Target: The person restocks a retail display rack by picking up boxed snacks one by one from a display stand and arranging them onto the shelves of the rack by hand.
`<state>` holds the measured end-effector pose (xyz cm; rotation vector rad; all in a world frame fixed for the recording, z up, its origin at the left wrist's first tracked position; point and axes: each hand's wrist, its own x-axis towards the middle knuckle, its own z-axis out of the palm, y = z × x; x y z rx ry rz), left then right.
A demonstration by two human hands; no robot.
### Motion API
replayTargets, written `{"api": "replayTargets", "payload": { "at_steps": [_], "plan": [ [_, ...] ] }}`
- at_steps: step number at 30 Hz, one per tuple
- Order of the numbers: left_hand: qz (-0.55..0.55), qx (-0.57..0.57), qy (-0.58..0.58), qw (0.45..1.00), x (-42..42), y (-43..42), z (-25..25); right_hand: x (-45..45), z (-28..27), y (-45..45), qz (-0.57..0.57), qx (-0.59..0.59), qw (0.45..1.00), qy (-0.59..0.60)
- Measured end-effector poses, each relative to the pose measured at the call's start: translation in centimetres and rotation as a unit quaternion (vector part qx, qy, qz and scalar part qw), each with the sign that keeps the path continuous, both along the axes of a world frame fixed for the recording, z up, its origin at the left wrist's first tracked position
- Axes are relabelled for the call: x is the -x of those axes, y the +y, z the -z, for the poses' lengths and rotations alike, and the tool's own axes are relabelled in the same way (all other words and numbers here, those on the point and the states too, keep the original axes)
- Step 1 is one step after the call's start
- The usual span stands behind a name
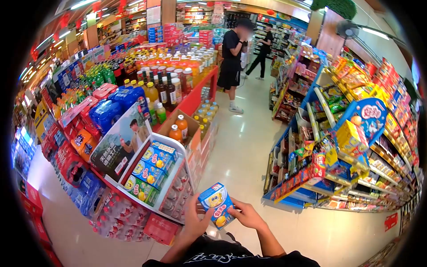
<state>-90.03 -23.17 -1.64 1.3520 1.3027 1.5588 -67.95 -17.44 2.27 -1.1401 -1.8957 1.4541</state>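
Between my two hands is a blue snack box (217,205) with a yellow cartoon face on its front, held up before my chest. My left hand (197,218) grips its left side, thumb across the lower front. On the opposite edge, my right hand (247,215) has its thumb pressed to the box's lower right; the fingers behind are hidden. Just left of my hands stands a white-framed display bin (181,149). In it lie blue snack boxes (153,165) of similar look and a green box (141,189).
Bottled drinks (167,86) and shrink-wrapped packs (106,113) are stacked to the left. On the right, shelves (284,196) hold bagged snacks, with a yellow box (351,137) on top. A person (231,58) in black stands in the aisle (235,147); another person (265,46) is farther back.
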Motion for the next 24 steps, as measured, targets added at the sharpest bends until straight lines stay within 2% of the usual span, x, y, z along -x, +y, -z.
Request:
{"api": "replayTargets", "payload": {
  "at_steps": [2,6,8,10,11,14,17,20,24],
  "plan": [
    [0.011,0.013,-0.055,0.998,-3.1,-2.5,0.4,-2.5,0.6,-2.6,0.028,0.010,0.999,-0.014],
    [0.054,0.108,-0.160,0.980,-8.4,-6.3,5.2,-7.0,1.4,-7.6,0.121,0.025,0.992,0.021],
    [0.096,0.109,-0.081,0.986,-11.1,-7.7,5.9,-9.1,2.8,-10.3,0.193,0.024,0.979,0.059],
    [0.144,0.127,-0.015,0.981,-13.5,-9.4,3.8,-11.0,3.1,-12.6,0.244,0.023,0.967,0.068],
    [0.147,0.100,0.006,0.984,-14.6,-9.8,4.2,-12.0,3.1,-13.5,0.267,0.020,0.961,0.072],
    [0.195,0.071,0.019,0.978,-16.9,-10.1,2.5,-14.9,4.1,-16.0,0.311,0.029,0.944,0.105],
    [0.264,0.061,-0.006,0.963,-18.6,-9.6,2.5,-17.4,5.8,-17.7,0.335,0.041,0.919,0.203],
    [0.301,0.063,-0.031,0.951,-20.7,-9.1,3.1,-19.5,7.8,-18.8,0.336,-0.008,0.913,0.231],
    [0.320,0.066,-0.018,0.945,-24.2,-8.8,4.2,-21.9,7.0,-20.3,0.383,0.014,0.890,0.248]
  ]
}}
